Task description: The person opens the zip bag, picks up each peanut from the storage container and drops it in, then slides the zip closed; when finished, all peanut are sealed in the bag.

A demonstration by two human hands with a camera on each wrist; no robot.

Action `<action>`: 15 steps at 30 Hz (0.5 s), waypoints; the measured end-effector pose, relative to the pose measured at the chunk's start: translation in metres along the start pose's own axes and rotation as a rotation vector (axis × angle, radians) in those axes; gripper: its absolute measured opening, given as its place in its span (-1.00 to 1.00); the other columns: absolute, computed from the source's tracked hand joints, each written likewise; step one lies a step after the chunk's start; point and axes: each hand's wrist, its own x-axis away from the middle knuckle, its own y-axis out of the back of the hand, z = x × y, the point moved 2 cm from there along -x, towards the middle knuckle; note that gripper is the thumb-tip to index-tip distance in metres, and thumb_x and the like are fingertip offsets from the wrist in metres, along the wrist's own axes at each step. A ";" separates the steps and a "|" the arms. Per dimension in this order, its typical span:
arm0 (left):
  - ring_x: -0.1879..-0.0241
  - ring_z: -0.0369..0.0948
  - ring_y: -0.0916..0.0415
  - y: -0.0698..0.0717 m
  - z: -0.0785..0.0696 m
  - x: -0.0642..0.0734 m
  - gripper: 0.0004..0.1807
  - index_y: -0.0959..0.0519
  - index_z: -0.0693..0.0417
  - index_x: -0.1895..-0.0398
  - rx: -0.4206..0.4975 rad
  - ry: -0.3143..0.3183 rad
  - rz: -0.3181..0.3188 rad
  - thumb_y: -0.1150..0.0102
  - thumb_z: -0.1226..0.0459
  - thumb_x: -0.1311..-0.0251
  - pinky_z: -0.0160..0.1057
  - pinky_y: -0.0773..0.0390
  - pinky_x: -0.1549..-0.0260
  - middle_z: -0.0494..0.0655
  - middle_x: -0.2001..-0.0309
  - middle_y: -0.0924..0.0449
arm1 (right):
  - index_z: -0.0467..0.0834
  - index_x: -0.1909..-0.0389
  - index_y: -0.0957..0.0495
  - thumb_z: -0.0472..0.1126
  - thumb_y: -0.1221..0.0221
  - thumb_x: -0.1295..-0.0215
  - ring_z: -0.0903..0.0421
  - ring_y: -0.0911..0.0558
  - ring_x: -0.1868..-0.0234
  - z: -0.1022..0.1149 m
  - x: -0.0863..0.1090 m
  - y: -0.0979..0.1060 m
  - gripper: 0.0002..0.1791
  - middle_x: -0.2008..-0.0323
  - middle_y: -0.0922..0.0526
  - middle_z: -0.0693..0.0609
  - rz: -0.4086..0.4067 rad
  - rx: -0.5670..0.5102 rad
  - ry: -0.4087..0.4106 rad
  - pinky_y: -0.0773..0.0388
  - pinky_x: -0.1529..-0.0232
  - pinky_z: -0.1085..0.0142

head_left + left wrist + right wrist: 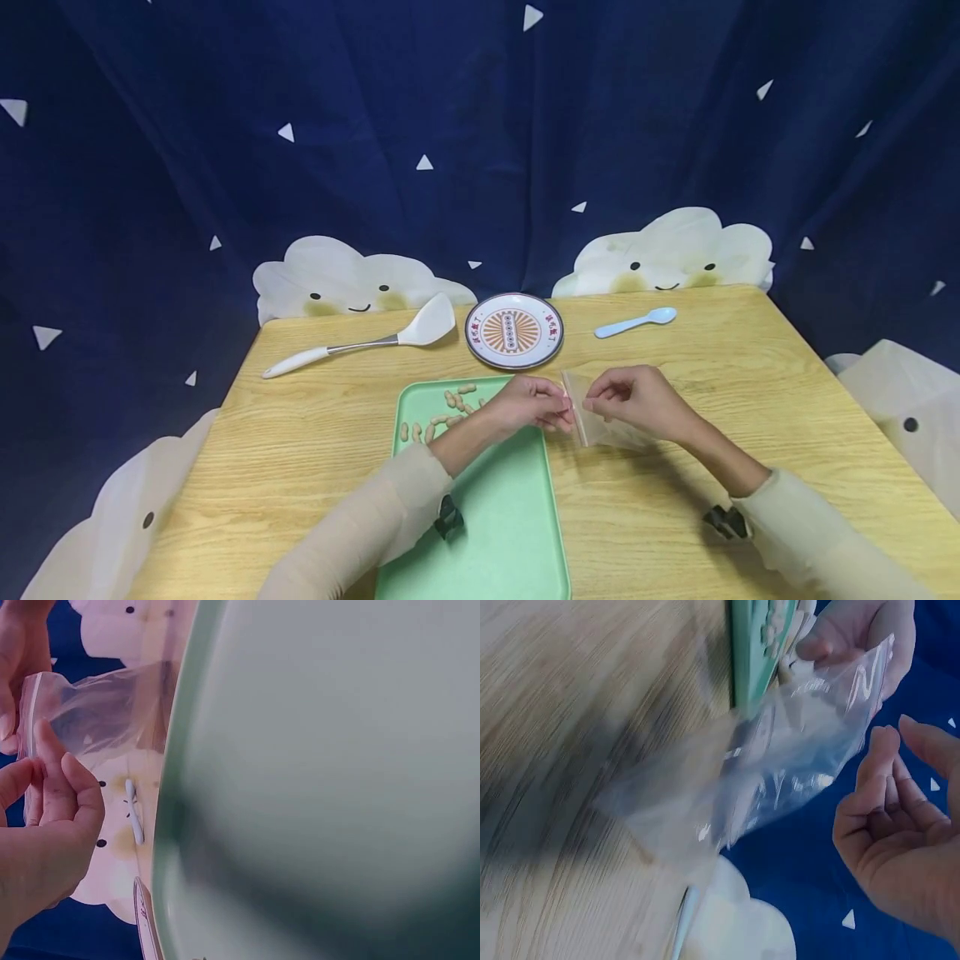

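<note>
My left hand (528,403) pinches the opening edge of a transparent zip-seal bag (600,430) between thumb and fingers, over the right rim of the green tray. The bag stretches off to the right, and looks flat and see-through in the right wrist view. My right hand (904,832) is at the same zipped edge, its fingers bent and a small gap showing between thumb and index fingertip. Peanuts in their shells (450,399) lie at the far end of the green tray (510,533), partly hidden behind my left hand and forearm.
Behind the tray stands a round patterned plate (551,350). To its left lies a white spatula (429,323) with a metal shaft, to its right a light blue spoon (633,322). A dark blue curtain (480,100) hangs behind the wooden table (300,467).
</note>
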 end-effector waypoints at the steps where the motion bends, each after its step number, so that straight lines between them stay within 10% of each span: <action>1: 0.52 -0.34 -0.62 0.000 0.000 0.000 -0.89 -0.57 0.32 0.31 0.007 -0.001 -0.002 -0.10 0.39 -0.25 -0.38 -0.57 0.44 -0.19 0.56 -0.63 | -0.20 0.43 -0.64 -0.24 -0.30 -0.13 0.22 -0.60 0.57 0.001 -0.001 -0.001 -0.91 0.56 -0.65 0.02 0.028 -0.026 -0.024 -0.57 0.51 0.35; 15: 0.41 -0.32 -0.63 -0.002 -0.001 0.004 -0.88 -0.56 0.36 0.25 0.012 -0.077 0.026 -0.11 0.42 -0.23 -0.35 -0.61 0.31 0.04 0.38 -0.72 | -0.28 0.38 -0.67 -0.21 -0.27 -0.15 0.17 -0.64 0.56 0.002 -0.008 -0.008 -0.82 0.53 -0.71 -0.05 0.151 -0.090 -0.125 -0.53 0.53 0.38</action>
